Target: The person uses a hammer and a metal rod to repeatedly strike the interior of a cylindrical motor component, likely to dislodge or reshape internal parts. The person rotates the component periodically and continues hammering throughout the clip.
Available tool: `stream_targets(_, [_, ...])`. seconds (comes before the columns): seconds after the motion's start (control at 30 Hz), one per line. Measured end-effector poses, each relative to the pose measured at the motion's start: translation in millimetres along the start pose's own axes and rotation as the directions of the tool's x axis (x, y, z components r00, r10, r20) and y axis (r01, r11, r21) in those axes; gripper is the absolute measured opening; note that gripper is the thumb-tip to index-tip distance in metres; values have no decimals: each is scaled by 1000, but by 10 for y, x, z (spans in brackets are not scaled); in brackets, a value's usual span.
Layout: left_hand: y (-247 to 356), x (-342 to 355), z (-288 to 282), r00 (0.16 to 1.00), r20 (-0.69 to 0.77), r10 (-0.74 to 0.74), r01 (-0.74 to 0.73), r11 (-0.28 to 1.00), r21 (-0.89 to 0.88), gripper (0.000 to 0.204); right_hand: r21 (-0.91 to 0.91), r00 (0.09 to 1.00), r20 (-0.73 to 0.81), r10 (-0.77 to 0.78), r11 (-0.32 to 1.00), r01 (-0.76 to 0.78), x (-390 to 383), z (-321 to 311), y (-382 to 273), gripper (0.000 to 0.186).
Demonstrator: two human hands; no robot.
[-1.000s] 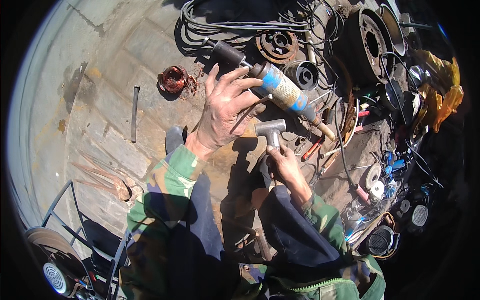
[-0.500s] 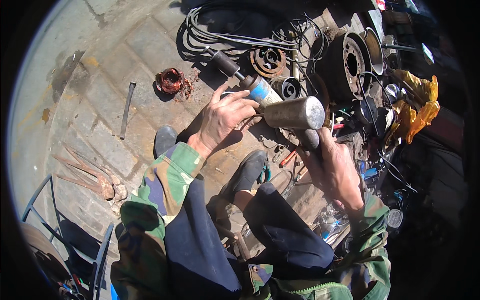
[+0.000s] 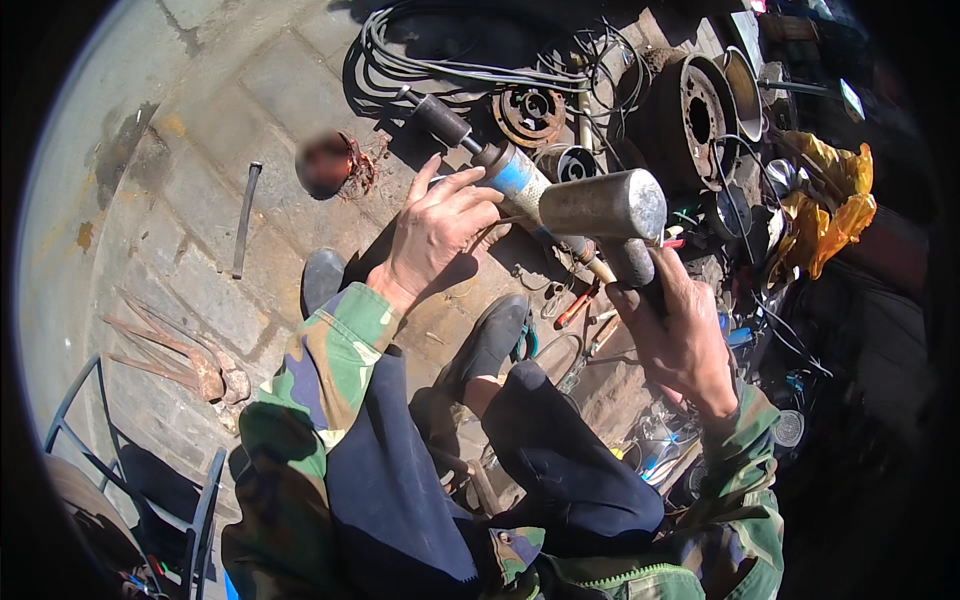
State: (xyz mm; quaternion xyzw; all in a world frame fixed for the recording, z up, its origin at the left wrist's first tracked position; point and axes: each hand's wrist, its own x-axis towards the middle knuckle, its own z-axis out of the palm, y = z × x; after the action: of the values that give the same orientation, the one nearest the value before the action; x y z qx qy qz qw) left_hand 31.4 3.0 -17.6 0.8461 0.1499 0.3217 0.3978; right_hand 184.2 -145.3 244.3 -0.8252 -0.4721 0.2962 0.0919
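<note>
My left hand (image 3: 437,235), fingers curled, holds a thin dark rod (image 3: 508,220) at the side of a long cylindrical tool (image 3: 515,175) with a blue band, a pale mesh body and a dark steel end. The tool lies at a slant. My right hand (image 3: 680,330) is closed on the handle of a large metal hammer (image 3: 600,204), whose cylindrical head is raised in front of the tool and hides part of it.
Cables (image 3: 430,40), rusty discs (image 3: 528,113), wheel rims (image 3: 699,125) and yellow plastic (image 3: 830,220) lie at the back and right. A copper-coloured coil (image 3: 362,165), steel bar (image 3: 246,220) and rusty pronged piece (image 3: 205,372) lie left. A metal-framed chair (image 3: 75,430) stands lower left.
My right hand has lifted the hammer up and rightward to the tool, bringing it closer to the camera. In the last half second it shifted slightly right. My left hand stays beside the tool.
</note>
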Motion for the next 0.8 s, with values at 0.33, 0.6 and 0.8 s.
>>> stream_targets(0.33, [-9,42,-23,999,-25,40,-40,999,10,14,90,999,17,-27,996,25,22,352,265,28])
stream_targets(0.6, [88,129,-146,998,-70,-6,-7,982,-187,13,760,865,195,462,486,-431,-47,1687,853,33])
stream_targets(0.8, [320,313,-402,997,-38,-73,58,952,-301,11,691,711,522,472,255,-676,-66,2645,1484,36])
